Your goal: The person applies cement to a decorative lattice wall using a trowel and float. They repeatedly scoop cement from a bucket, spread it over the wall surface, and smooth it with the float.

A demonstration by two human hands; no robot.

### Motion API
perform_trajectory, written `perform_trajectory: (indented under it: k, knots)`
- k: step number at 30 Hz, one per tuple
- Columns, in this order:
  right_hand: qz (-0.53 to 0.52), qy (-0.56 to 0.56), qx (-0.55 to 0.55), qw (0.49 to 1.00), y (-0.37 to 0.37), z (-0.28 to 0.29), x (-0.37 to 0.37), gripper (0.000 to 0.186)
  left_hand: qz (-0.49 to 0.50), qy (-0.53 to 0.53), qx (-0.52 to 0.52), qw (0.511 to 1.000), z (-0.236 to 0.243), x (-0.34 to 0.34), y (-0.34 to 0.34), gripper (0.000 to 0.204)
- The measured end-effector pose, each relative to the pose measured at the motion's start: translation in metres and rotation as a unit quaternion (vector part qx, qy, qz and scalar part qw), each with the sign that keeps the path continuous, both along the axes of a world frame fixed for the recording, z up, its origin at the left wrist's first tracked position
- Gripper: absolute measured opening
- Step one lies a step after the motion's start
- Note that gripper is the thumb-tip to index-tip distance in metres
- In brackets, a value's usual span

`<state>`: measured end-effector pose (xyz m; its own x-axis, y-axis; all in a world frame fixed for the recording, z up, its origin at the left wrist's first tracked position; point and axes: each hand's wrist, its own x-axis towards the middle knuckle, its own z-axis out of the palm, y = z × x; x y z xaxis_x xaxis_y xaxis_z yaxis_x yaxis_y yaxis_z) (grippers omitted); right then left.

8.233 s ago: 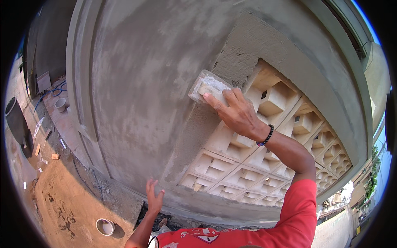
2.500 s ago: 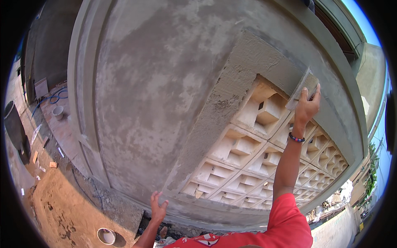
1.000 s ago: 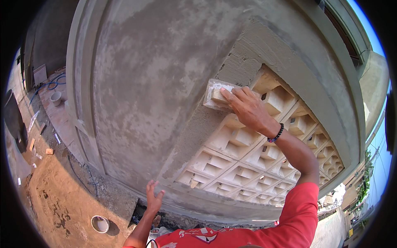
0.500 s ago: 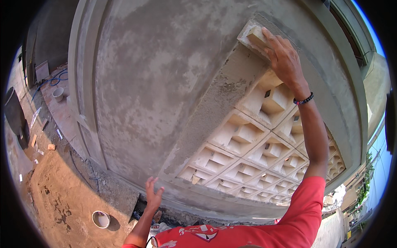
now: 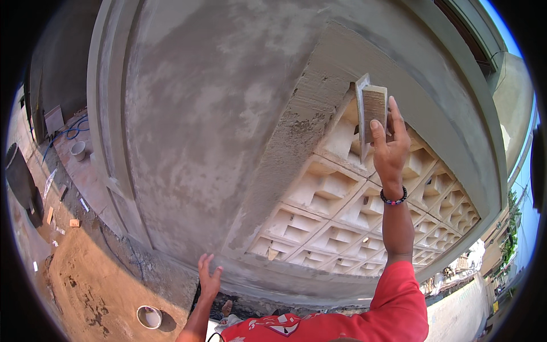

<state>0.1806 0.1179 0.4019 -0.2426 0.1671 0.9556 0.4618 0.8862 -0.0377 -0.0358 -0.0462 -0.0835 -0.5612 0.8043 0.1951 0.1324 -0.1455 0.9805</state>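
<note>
My right hand (image 5: 391, 149) grips a plasterer's float (image 5: 374, 111) by its block handle, its flat plate turned edge-on in front of the pale breeze-block screen (image 5: 336, 186). A band of damp, rough plaster (image 5: 296, 114) frames the screen on its upper and left sides. Low at the wall's foot, my left hand (image 5: 209, 275) is open, fingers spread, near the smooth grey wall (image 5: 194, 142). Nothing lies in it. Whether its fingertips touch the wall I cannot tell.
A white bucket (image 5: 149, 317) stands on the sand (image 5: 85, 273) at lower left. Farther off are a second bucket (image 5: 78, 150), a blue hose (image 5: 74, 130), a dark drum (image 5: 23, 179) and scattered brick pieces (image 5: 74, 223). A moulded column (image 5: 111, 114) edges the wall's left.
My right hand has drawn the float off the plaster at the screen's upper corner, down toward me, and tilted it edge-on. My left hand has stayed low and open.
</note>
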Motion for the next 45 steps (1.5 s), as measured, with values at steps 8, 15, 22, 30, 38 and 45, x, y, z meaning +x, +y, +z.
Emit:
perform_trajectory:
  k: [8, 15, 22, 30, 38, 45]
  knots:
    - [-0.194, 0.267, 0.084, 0.940, 0.033, 0.069, 0.067, 0.053, -0.022, 0.005, -0.011, 1.000, 0.003, -0.001, 0.004, 0.049]
    - [-0.219, 0.155, 0.149, 0.952, 0.040, 0.068, -0.004, 0.053, -0.006, 0.026, -0.007, 1.000, -0.002, -0.001, 0.006, 0.049]
    - [-0.187, -0.034, 0.174, 0.966, 0.031, 0.047, -0.087, 0.054, 0.003, 0.009, 0.009, 1.000, -0.007, 0.003, 0.006, 0.049]
    - [-0.007, -0.257, 0.038, 0.966, 0.008, -0.016, -0.098, 0.053, 0.018, -0.002, 0.010, 1.000, -0.006, -0.002, 0.000, 0.050]
    - [-0.184, -0.271, 0.230, 0.916, 0.004, 0.038, -0.067, 0.055, 0.038, -0.014, 0.003, 0.999, -0.016, -0.004, -0.010, 0.049]
    - [-0.116, -0.492, 0.157, 0.848, 0.021, -0.056, -0.050, 0.056, 0.008, 0.000, 0.000, 1.000, -0.006, 0.009, 0.002, 0.049]
